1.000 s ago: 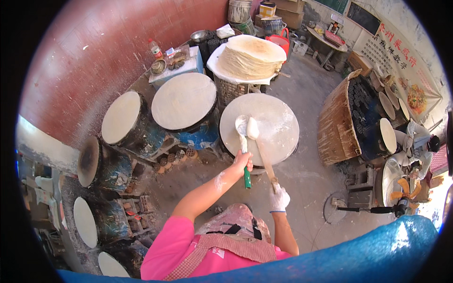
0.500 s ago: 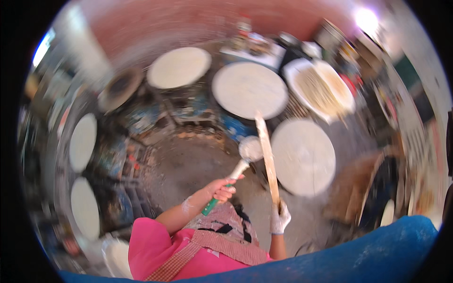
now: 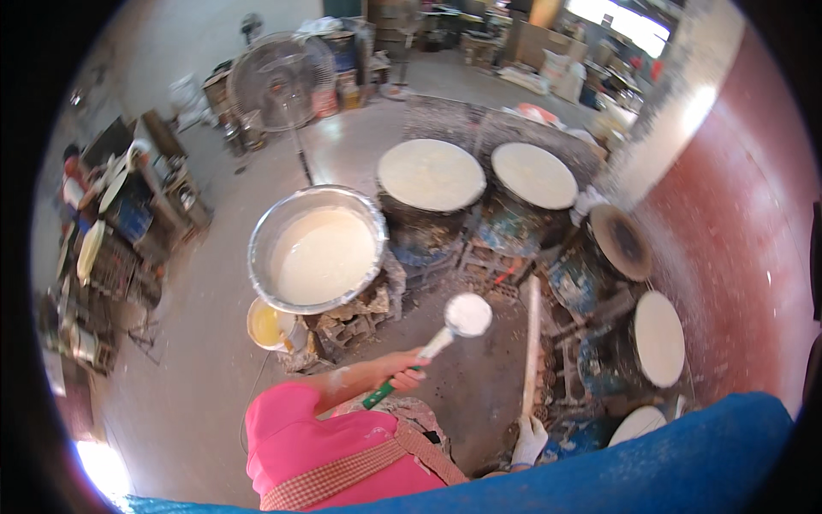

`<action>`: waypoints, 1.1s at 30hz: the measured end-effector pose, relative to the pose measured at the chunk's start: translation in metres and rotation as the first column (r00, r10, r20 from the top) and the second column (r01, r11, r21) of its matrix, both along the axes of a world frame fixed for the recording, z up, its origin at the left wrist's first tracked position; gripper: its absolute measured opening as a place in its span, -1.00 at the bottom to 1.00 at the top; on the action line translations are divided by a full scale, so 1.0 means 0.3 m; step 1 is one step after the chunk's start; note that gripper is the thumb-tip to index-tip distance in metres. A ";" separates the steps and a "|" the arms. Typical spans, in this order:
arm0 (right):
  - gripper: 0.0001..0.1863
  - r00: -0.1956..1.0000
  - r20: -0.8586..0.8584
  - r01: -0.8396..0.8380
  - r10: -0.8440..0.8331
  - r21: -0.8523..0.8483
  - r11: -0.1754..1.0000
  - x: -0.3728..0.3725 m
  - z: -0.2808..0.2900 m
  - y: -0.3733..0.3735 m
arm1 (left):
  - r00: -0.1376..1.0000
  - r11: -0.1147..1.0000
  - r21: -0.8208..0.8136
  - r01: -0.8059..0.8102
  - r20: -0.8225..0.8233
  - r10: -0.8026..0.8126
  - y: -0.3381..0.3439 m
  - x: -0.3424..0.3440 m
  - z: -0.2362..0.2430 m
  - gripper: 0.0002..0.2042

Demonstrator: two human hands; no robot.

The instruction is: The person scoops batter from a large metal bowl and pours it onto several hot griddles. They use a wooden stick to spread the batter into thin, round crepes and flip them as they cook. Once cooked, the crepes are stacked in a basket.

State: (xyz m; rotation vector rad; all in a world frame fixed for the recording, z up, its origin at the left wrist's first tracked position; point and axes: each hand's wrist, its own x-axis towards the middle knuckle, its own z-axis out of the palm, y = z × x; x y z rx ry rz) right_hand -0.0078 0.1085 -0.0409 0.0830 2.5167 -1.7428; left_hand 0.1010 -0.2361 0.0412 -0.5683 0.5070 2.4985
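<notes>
My bare left hand grips the green handle of a white-coated ladle, which is held up over the floor to the right of a big metal basin full of pale batter. My right hand, in a white glove, holds the lower end of a long wooden stick that points up toward the griddles. A pink sleeve covers my left shoulder.
Round griddles on drum stoves curve along the red wall: two covered white, one dark and bare, another white. A yellow bucket sits below the basin. A standing fan and another person are far left.
The view has swung from the griddles round to the batter basin. The ladle has come off the griddle and now hangs near the basin; the stick stays in my right hand.
</notes>
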 end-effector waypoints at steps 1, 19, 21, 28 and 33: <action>-0.72 0.993 0.005 -0.115 0.115 0.028 0.993 -0.072 -0.022 -0.084 | 0.996 0.995 -0.060 -0.084 -0.030 0.083 -0.077 0.053 0.010 -0.64; -0.66 0.250 0.317 -0.641 0.915 0.763 -0.089 -0.343 0.132 -1.520 | 0.694 0.854 -0.392 -0.341 0.507 0.510 -0.946 0.345 -0.609 -0.86; -0.64 0.227 0.300 -0.665 0.927 0.743 -0.078 -0.321 0.032 -1.451 | 0.671 0.832 -0.247 -0.497 0.497 0.549 -0.900 0.360 -0.542 -0.86; -0.76 0.338 -0.174 -0.794 0.925 0.476 0.379 -0.373 0.209 -1.311 | 0.579 0.533 -0.475 -0.700 0.058 0.813 -0.868 0.131 0.168 -0.79; -0.81 0.229 -0.594 -0.774 0.771 0.369 0.515 -0.549 0.513 -1.479 | 0.556 0.272 -0.673 -0.688 -0.249 0.793 -0.828 0.075 0.727 -0.69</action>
